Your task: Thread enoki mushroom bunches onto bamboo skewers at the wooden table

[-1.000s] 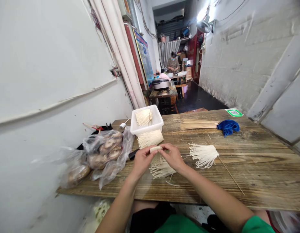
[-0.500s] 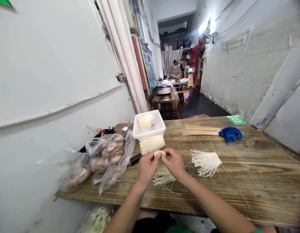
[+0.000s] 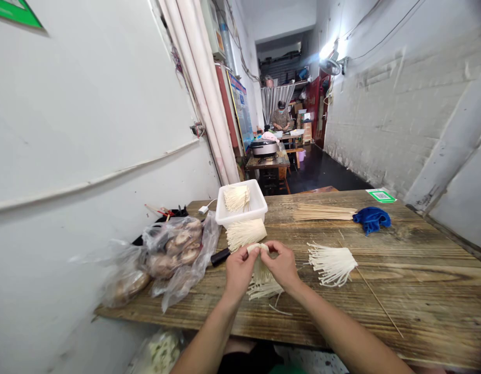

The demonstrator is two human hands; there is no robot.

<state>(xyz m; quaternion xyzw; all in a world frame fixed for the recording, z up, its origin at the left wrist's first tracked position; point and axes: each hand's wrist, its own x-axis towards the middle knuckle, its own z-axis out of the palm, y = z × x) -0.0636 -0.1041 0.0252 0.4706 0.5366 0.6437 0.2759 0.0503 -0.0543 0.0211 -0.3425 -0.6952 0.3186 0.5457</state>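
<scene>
Between them, my left hand (image 3: 239, 266) and my right hand (image 3: 280, 264) pinch the cut end of a bunch of enoki mushrooms (image 3: 264, 285). Its thin stems hang down below my fingers, partly hidden by the hands. Just beyond my fingers lies a large enoki bundle (image 3: 246, 232), in front of a white plastic tub (image 3: 259, 202). Inside the tub is another enoki bunch (image 3: 236, 198). Right of my right hand, a fanned-out enoki bunch (image 3: 333, 264) lies flat with a wooden skewer (image 3: 378, 301) at its base. A black handle (image 3: 220, 257) shows beside my left hand.
Clear plastic bags of brown mushrooms (image 3: 178, 249) cover the table's left side. A bundle of skewers (image 3: 324, 212), a blue cloth (image 3: 372, 219) and a green QR card (image 3: 381, 195) lie toward the far edge. Farther back, a person (image 3: 280, 118) stands behind another table.
The whole view has shifted slightly right and down. Both hands keep their pinch on the enoki, with hardly any other movement visible.
</scene>
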